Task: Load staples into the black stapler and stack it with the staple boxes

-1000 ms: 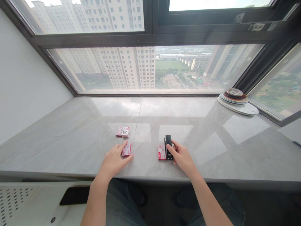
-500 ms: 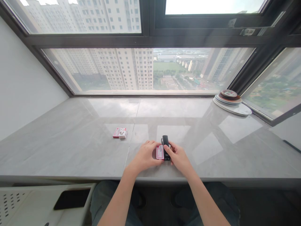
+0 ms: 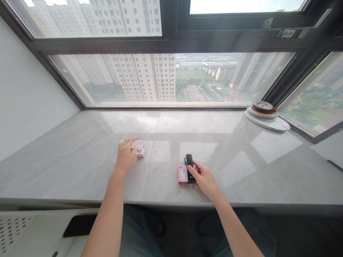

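Stapler in right hand, long axis running toward window

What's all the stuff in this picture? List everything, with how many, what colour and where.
Stapler: one, black, just right of centre
Small box: at least one, red and white, immediately left of the stapler
Printed carton: one clearly visible, white and pink, left of centre
Plates: several stacked, white and brown, far right corner
Countertop: one, grey, across the middle
Window frame: dark, along the back
Buildings: several, mostly pale, outside
Wall: one, white, far left
Perforated object: one, white, lower left; kind unclear
Legs: two, blue-grey trousers, below the countertop
Left hand: one, bare, at the carton
Right hand: one, bare, holding the stapler
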{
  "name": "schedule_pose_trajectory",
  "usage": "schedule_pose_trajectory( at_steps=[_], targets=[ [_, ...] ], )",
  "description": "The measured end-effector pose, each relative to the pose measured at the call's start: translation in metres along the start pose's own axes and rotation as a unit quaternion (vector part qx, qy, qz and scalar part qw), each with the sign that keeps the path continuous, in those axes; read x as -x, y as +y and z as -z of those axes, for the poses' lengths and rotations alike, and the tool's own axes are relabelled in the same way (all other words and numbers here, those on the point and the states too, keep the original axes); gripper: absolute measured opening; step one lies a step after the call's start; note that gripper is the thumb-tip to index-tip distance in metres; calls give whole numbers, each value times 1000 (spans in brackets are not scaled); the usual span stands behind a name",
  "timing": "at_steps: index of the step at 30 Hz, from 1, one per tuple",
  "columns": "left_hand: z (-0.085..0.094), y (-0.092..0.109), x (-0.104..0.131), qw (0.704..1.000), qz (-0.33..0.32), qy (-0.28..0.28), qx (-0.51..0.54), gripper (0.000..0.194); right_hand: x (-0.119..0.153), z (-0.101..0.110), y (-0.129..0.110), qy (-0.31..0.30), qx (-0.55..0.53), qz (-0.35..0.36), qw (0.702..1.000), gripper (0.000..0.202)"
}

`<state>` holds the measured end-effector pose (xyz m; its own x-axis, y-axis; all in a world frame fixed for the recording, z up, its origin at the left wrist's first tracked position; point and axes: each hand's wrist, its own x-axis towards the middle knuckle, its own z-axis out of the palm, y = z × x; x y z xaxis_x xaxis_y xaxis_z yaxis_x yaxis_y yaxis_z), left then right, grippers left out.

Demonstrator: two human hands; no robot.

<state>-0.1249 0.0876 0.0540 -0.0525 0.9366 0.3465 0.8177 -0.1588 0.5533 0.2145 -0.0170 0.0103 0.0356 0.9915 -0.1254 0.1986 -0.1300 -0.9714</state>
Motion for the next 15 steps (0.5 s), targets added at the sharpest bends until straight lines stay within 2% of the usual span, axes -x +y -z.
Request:
schedule_pose_trajectory(
  at_steps=[2, 4, 7, 9, 11, 13, 15],
  targets=[
    [4, -34, -10, 997, 8, -57, -54, 57, 0, 0, 0, 0, -4, -3, 1000, 63],
    [6, -57, -6, 991, 0, -121, -62, 61, -1, -1, 0, 0, -7, -5, 1000, 64],
    [13, -71, 19, 983, 3, -174, -50, 64, -2, -2, 1, 0, -9, -6, 1000, 66],
    [23, -66, 40, 979, 8, -198, -51, 63, -2, -3, 1, -1, -10, -6, 1000, 66],
    [32, -51, 58, 974, 9, -218, -55, 60, -3, -3, 1, -4, -8, -6, 1000, 66],
    [34, -27, 71, 970, 6, -237, -42, 53, -4, -3, 2, -3, -4, -10, 1000, 68],
    [28, 6, 78, 966, -11, -260, 0, 49, -4, -2, 2, -2, -2, -14, 1000, 70]
  ],
)
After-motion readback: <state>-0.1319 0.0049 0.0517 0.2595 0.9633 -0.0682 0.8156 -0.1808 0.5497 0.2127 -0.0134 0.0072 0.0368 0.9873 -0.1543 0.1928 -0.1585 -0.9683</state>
